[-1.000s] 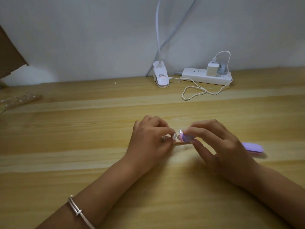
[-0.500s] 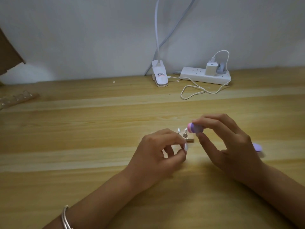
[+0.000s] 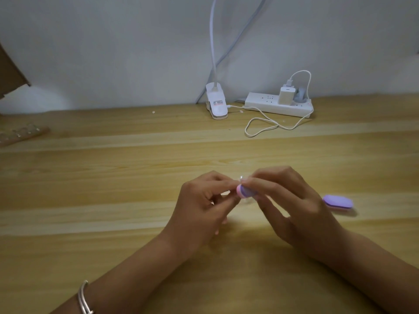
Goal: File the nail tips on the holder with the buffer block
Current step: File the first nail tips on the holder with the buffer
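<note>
Buffer block (image 3: pixel 246 192), pink at one end and purple along the body, sits in the middle of the table (image 3: pixel 113 177), a little toward the near edge, lifted off the wood. In the head view the right hand (image 3: pixel 294 207) pinches it between thumb and curled fingers. The left hand (image 3: pixel 201 207) has its fingers curled too, thumb and forefinger closed on what looks like a clear nail tip (image 3: pixel 241 177) — only a small glint of it shows just above the block's pink end. Block and tip seem to be touching, though the blur there leaves it unsure. The holder itself is hidden behind the hands.

Toward the right edge, near the right hand, lies a purple oval pad (image 3: pixel 337 201). Along the far edge stand a white clip lamp (image 3: pixel 216 105) and a power strip (image 3: pixel 267 105) with a looped white cable (image 3: pixel 260 123). At the left edge lies a blurred strip (image 3: pixel 21 133). A bracelet (image 3: pixel 83 298) rings the left wrist.

By my reading the filing of one tip is in hand. The next move calls for short, light strokes of the block across the tip's edge, with the left pinch firm — too much force could flick so small a piece away.
</note>
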`<state>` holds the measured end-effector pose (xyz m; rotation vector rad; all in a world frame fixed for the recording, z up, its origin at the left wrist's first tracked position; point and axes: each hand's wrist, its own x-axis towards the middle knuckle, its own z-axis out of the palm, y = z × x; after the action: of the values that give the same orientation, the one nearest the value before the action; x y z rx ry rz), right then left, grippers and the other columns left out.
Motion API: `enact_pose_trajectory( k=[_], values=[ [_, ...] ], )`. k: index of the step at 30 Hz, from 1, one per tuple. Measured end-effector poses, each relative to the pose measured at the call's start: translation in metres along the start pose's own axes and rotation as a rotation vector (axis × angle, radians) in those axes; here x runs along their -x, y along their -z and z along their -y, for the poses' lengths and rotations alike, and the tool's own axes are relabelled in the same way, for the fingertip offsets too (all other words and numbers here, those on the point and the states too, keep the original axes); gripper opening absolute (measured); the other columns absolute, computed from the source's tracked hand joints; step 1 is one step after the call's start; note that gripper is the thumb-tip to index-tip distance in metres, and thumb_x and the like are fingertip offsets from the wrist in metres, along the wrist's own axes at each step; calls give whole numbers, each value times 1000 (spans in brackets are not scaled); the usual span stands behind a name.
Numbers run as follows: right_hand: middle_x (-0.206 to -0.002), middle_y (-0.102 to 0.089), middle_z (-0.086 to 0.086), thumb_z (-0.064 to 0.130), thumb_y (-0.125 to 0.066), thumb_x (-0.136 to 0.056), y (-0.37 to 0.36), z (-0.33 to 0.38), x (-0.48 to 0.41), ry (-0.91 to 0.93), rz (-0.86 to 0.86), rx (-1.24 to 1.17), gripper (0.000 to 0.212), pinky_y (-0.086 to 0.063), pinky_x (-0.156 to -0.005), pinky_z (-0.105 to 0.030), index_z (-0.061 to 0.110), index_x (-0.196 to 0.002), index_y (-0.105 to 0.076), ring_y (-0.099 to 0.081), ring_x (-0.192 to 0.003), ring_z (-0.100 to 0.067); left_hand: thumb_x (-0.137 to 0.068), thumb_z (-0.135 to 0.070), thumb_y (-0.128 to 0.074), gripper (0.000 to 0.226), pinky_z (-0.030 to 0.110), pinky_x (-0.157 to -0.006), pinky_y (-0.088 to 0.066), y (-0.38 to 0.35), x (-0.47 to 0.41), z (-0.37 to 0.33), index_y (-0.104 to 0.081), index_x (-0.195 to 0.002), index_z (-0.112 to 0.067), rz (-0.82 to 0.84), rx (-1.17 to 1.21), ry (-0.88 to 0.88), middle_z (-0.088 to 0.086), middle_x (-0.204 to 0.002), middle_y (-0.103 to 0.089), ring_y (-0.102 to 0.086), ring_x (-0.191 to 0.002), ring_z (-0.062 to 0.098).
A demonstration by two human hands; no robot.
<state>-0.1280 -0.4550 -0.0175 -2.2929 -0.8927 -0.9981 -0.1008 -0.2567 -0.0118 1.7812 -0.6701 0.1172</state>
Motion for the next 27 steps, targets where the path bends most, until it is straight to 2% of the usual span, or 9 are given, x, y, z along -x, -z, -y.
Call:
enact_pose_trajectory(
  k=[2, 5, 7, 11, 16, 20, 24, 27],
  values=[
    [-106, -68, -15, -10, -64, -90, -1, 1, -2, 41, 16, 5, 24, -50, -92, -31, -4, -112, -71, -65, -97, -30, -89, -10, -69, 17, 19, -40, -44, 1, 0, -1, -77, -101, -18, 12, -15, -20, -2, -89, -67, -55, -47, 8],
    [-105, -68, -16, -6, -64, -90, 5, -7, -3, -9, 0, 46, 22, -50, -92, -30, -5, -111, -72, -66, -96, -31, -87, -3, -71, 17, 14, -46, -41, -1, -2, -2, -79, -98, -14, 2, -94, -32, -2, -87, -68, -53, -50, 4],
    [-105, -68, -15, -5, -63, -90, 6, -8, -4, -32, -8, 45, 22, -50, -91, -30, -5, -110, -72, -66, -95, -31, -86, -3, -72, 15, 17, -48, -43, -3, -3, -4, -79, -96, -12, 3, -131, -42, -3, -86, -68, -54, -52, 4],
    [-107, -68, -14, -9, -63, -90, 0, 4, -3, 42, 31, 8, 22, -49, -94, -30, -4, -109, -72, -64, -99, -28, -86, -5, -72, 17, 34, -50, -49, 0, -3, -3, -78, -99, -14, 9, -161, -81, 0, -86, -68, -59, -59, 10],
    [-105, -67, -14, -8, -64, -89, 7, -6, -4, -54, 10, 63, 21, -51, -90, -33, -4, -107, -73, -66, -94, -30, -83, -2, -74, 13, 30, -47, -46, -3, -4, -1, -79, -92, -11, -40, -127, -54, -2, -84, -68, -53, -48, 13],
    [-106, -67, -12, -6, -66, -89, 2, 5, -2, 7, 31, 27, 21, -50, -92, -30, -2, -108, -74, -64, -96, -27, -86, -9, -72, 16, 33, -46, -46, -1, -4, 0, -78, -97, -18, 15, -129, -92, -2, -86, -68, -54, -50, 11],
    [-102, -67, -14, -6, -66, -88, 7, -5, -5, -25, 15, 97, 19, -50, -89, -30, -2, -105, -73, -65, -91, -31, -84, -6, -74, 16, 19, -45, -37, 0, -5, 2, -79, -90, -20, -21, -122, -84, -7, -84, -68, -44, -42, 5],
    [-106, -66, -9, 0, -65, -92, 10, -2, -2, -54, -46, 9, 19, -50, -89, -32, 4, -110, -70, -64, -97, -25, -83, -5, -74, 15, 15, -47, -35, 0, -5, 3, -79, -88, -18, -16, -102, -61, -7, -84, -68, -42, -43, 2]
  ],
)
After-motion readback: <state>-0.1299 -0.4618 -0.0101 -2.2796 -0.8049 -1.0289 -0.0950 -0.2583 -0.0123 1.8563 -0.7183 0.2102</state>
